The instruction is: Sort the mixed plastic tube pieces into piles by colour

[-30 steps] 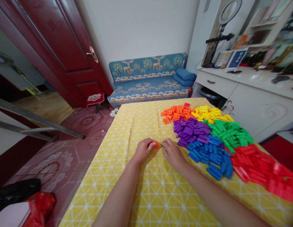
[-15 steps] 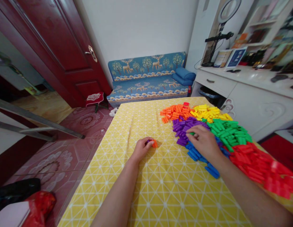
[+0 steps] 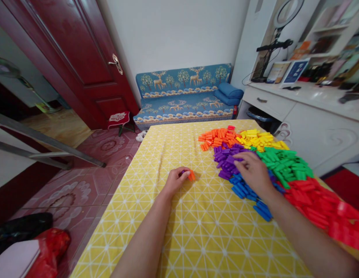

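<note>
My left hand rests on the yellow tablecloth, its thumb and fingers closed on a small orange plastic block with a bit of a purple block showing between the fingers. To the right, my right hand reaches over the pile of purple blocks. Its thumb and forefinger are pinched together; what lies between them is hidden. Blue blocks spread just below that hand, and green blocks lie to its right.
Orange blocks and yellow blocks lie along the table's far right side. Red blocks heap near my right forearm. Beyond the table stand a blue patterned sofa and a white cabinet.
The green piece seen at my right fingertips no longer shows there; that hand stays over the purple pile. My left hand keeps its grip. The whole view has shifted slightly.
</note>
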A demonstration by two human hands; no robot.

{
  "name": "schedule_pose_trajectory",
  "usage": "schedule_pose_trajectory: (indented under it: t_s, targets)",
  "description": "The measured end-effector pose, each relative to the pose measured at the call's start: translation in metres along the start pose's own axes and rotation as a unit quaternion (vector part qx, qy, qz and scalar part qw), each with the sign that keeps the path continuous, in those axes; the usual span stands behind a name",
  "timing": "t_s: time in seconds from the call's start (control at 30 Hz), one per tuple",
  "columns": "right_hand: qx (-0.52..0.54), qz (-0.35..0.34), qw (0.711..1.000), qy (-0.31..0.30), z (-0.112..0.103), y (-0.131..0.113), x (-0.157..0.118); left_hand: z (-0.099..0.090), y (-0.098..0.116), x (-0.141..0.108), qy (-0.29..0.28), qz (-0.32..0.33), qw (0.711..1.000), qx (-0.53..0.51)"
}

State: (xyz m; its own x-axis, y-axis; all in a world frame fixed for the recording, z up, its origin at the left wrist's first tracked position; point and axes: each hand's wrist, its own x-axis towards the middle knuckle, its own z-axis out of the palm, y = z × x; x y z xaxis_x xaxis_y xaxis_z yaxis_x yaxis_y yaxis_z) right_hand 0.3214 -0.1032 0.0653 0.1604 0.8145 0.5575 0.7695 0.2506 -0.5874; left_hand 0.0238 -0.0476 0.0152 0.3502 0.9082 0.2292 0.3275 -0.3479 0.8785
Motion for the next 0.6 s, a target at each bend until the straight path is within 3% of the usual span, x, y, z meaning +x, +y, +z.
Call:
schedule_pose_trajectory:
  t_s: [0.07,0.13,0.27,0.37,0.6]
  targets:
    - [0.088,0.016,0.990,-0.109,0.032,-0.037,-0.017,0.000,0.000,-0.001,-0.007,0.002,1.000,-0.026]
    - [0.146,0.045,0.972,-0.178,0.063,-0.063,-0.031,0.000,0.001,-0.002,-0.014,0.005,0.998,-0.054]
    - [0.207,0.108,0.945,-0.228,0.105,-0.079,-0.043,0.001,0.003,-0.003,-0.028,0.006,0.995,-0.093]
    - [0.263,0.149,0.921,-0.247,0.117,-0.076,-0.036,0.001,0.002,-0.001,-0.025,0.000,0.995,-0.096]
    - [0.336,0.242,0.859,-0.300,0.121,-0.067,-0.003,0.002,-0.007,0.003,0.024,-0.012,0.997,-0.073]
